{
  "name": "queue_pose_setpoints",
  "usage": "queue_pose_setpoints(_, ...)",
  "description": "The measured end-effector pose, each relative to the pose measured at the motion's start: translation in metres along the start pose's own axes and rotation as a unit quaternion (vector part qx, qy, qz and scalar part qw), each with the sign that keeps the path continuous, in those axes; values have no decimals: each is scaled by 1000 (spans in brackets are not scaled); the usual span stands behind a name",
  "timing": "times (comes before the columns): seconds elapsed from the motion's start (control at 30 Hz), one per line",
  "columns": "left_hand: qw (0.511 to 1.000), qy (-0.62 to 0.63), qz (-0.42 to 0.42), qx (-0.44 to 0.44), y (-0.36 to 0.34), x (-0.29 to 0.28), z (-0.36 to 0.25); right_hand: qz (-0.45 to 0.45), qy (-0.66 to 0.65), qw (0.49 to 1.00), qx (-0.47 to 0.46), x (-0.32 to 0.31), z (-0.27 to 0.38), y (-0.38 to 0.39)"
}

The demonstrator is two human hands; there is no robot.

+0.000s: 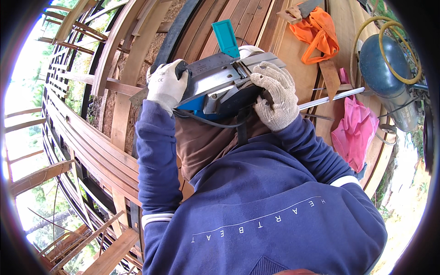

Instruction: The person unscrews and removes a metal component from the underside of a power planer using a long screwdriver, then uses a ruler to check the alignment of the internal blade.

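Both gloved hands, left hand (166, 85) and right hand (275, 94), grip a blue electric planer (220, 87) lifted clear of the wooden planks (119, 91); planing appears unfinished.

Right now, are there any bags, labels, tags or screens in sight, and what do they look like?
Orange bag: crumpled, on the boards at upper right.
Pink bag: limp, at right below the grey tank.
Teal tag: flat rectangle standing above the power tool.
Screens: none.
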State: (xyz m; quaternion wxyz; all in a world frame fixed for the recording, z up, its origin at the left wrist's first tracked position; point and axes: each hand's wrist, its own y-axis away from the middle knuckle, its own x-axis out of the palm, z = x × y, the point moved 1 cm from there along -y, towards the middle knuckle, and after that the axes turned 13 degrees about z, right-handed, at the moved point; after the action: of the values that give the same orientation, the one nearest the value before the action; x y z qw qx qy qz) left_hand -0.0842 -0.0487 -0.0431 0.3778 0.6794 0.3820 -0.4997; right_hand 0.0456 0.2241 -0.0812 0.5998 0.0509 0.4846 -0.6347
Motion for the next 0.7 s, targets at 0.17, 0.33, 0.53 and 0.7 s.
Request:
queue_pose_setpoints(0.17, 1000, -5, -5, 3, 0, 2, 1, 11, 6, 1000, 9, -2, 2, 0)
queue_pose_setpoints(0.33, 1000, -7, 8, -9, -2, 0, 0, 9, 4, 1000, 5, -1, 1, -1)
queue_pose_setpoints(0.53, 997, -17, 60, -34, -6, -2, 5, 1, 1, 1000, -5, -1, 0, -3)
queue_pose_setpoints(0.7, 987, -22, 149, -48, -18, -14, 10, -4, -5, 1000, -1, -1, 3, -5)
